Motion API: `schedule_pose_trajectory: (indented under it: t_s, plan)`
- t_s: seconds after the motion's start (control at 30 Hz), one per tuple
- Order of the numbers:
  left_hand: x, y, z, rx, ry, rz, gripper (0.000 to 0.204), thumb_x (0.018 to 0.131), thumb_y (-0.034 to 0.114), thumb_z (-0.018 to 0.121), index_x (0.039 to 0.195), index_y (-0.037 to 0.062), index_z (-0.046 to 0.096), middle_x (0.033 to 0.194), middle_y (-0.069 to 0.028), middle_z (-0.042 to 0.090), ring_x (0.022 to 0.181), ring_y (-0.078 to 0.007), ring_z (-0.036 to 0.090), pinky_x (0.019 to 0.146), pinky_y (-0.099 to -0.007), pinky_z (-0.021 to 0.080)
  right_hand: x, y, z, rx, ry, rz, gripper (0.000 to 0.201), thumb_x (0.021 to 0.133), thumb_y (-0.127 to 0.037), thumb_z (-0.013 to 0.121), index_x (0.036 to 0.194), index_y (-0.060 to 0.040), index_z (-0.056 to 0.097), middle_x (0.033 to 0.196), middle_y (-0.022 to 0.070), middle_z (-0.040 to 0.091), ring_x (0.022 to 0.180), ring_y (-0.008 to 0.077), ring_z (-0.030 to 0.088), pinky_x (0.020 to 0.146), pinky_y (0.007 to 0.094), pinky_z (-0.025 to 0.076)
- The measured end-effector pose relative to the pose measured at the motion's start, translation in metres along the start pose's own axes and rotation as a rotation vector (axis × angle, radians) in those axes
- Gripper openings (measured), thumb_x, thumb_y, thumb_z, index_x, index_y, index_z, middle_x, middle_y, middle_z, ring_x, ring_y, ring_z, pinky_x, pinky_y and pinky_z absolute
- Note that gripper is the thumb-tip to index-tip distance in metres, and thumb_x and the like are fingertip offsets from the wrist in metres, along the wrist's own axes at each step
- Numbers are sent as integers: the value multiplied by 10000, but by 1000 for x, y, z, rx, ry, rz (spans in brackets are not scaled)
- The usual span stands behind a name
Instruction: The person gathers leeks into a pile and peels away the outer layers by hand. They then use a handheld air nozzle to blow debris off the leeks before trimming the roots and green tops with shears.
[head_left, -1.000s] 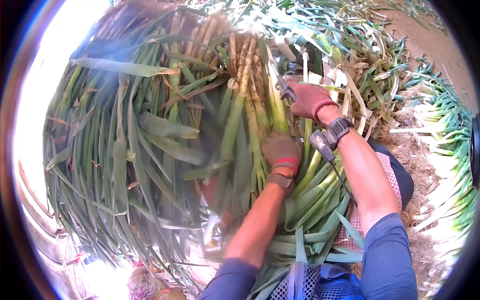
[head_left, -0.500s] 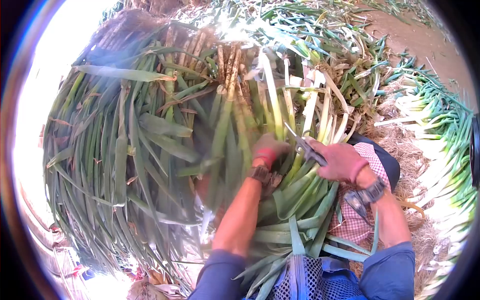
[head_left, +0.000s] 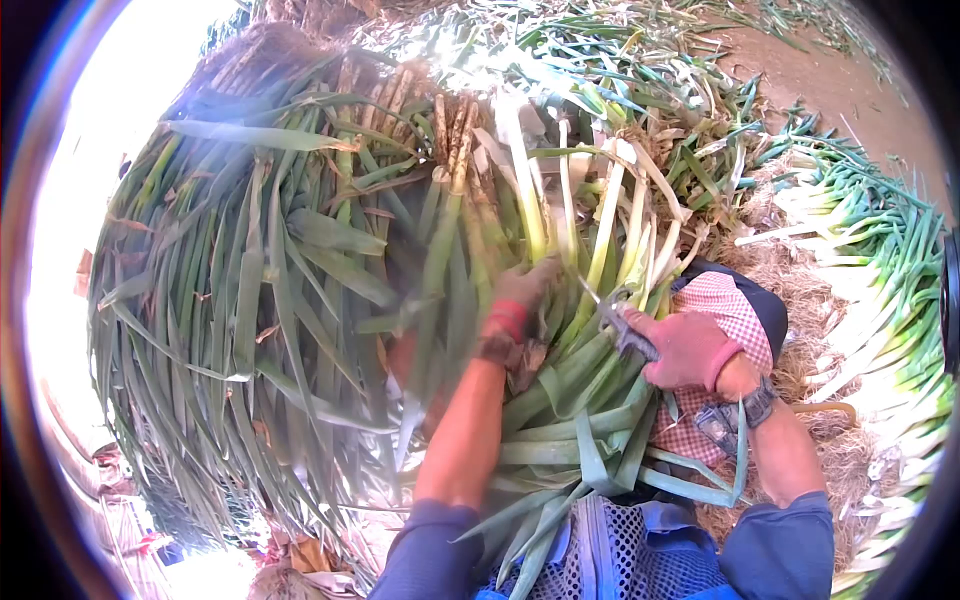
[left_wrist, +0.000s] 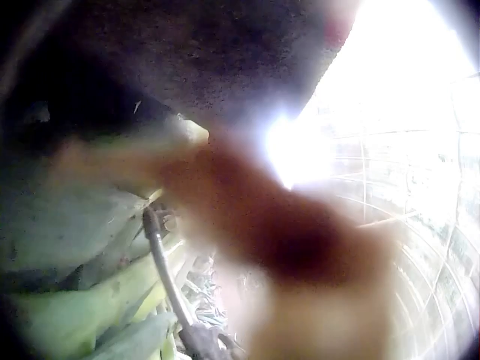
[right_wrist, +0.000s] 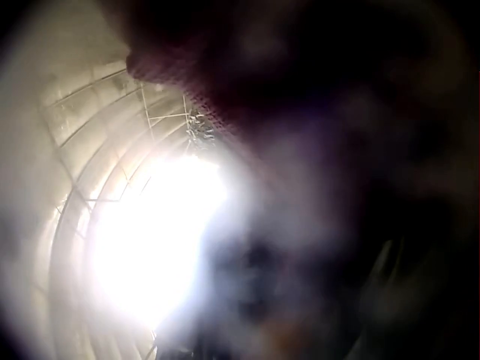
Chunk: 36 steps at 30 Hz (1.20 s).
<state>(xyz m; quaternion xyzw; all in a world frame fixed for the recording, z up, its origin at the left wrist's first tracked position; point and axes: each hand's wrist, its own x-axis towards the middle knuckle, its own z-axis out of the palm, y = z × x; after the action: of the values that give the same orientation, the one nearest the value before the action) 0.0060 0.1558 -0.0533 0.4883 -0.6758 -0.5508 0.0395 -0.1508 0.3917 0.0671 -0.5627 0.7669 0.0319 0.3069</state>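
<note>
My gloved left hand (head_left: 524,288) grips a leek (head_left: 522,185) by its pale green stalk, just where the stalk passes into the leaves. In a reddish glove, my right hand (head_left: 686,348) holds a pair of shears (head_left: 622,328), the blades pointing up and left toward the left hand. Several trimmed leeks (head_left: 604,225) with white stalks lean side by side between the hands, their long leaves (head_left: 575,425) bending down over my lap. In the left wrist view the glove (left_wrist: 225,67) looms dark at the top. Blur and glare hide the right hand's work in the right wrist view.
A large heap of untrimmed leeks (head_left: 250,270) stands on the left. Stripped leaves (head_left: 590,60) lie scattered at the back. On the right, a row of cleaned leeks (head_left: 860,240) lies beside matted roots (head_left: 800,310). A checked cloth (head_left: 725,305) lies under my right arm.
My right hand has drawn the shears down and toward me from the stalk tops. The left hand has shifted left and is still at the leek stalks. The white stalks stand more exposed.
</note>
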Motion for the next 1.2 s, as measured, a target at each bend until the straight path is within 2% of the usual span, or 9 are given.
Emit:
schedule_pose_trajectory:
  t_s: [0.03, 0.27, 0.43, 0.5, 0.57, 0.7, 0.87, 0.97, 1.2]
  plan:
    - [6, -7, 2, -30, 30, -16, 673, 896, 557, 746, 1088, -88, 755, 973, -160, 775, 877, -221, 704, 820, -371, 535, -1, -5, -5, -30, -105, -8, 864, 777, -334, 721, 1588, -169, 471, 885, 224, 736, 832, 431, 735, 803, 519, 594]
    - [12, -18, 4, -82, 109, -18, 672, 969, 563, 686, 1102, -92, 757, 959, -156, 760, 897, -217, 674, 822, -376, 519, 14, -14, -33, -84, -205, -10, 840, 785, -227, 677, 1590, -133, 457, 955, 226, 757, 912, 411, 751, 836, 502, 592]
    - [3, -5, 0, -186, 125, -46, 612, 985, 512, 683, 1084, -86, 761, 936, -129, 752, 873, -195, 647, 809, -372, 514, 30, -5, -40, -64, -172, 90, 846, 776, -307, 710, 1576, -155, 481, 884, 227, 737, 844, 421, 736, 806, 506, 592]
    - [4, -6, -3, -256, 153, -61, 595, 991, 499, 679, 1076, -84, 763, 931, -120, 751, 864, -189, 640, 804, -371, 513, 30, -8, -44, -24, -159, -17, 853, 767, -298, 712, 1576, -156, 482, 879, 228, 737, 839, 420, 736, 801, 494, 590]
    - [9, -15, -3, -216, 120, -23, 576, 960, 471, 723, 1076, -92, 763, 936, -116, 758, 859, -185, 654, 802, -374, 521, 33, -19, -49, -49, -249, 0, 849, 768, -206, 662, 1588, -121, 457, 951, 219, 755, 901, 418, 742, 829, 500, 587]
    - [19, -16, -5, -245, 2, -145, 570, 867, 453, 825, 1109, -61, 781, 925, -94, 734, 796, -151, 642, 755, -344, 524, 47, -12, -43, -58, -83, 40, 852, 758, -226, 675, 1576, -114, 468, 927, 224, 755, 890, 418, 741, 851, 503, 581]
    - [28, -17, -5, -99, 13, -104, 488, 728, 381, 907, 937, -47, 797, 765, -50, 716, 641, -150, 616, 617, -338, 501, 28, -15, -46, 29, -51, 9, 860, 774, -305, 716, 1576, -111, 473, 856, 236, 730, 825, 431, 728, 787, 508, 584]
    - [27, -7, -4, 136, 106, 5, 459, 700, 358, 900, 867, -56, 791, 702, -62, 717, 620, -141, 639, 599, -325, 502, 14, -12, -40, 45, -45, -41, 893, 763, -353, 767, 1567, -87, 483, 820, 243, 712, 792, 450, 713, 760, 508, 581]
    - [44, 60, -32, 63, 153, 140, 398, 683, 314, 877, 838, -45, 804, 680, -66, 720, 593, -140, 642, 565, -330, 502, 12, -3, -30, 74, 31, -47, 900, 752, -366, 780, 1565, -108, 493, 837, 247, 717, 808, 449, 722, 776, 503, 589]
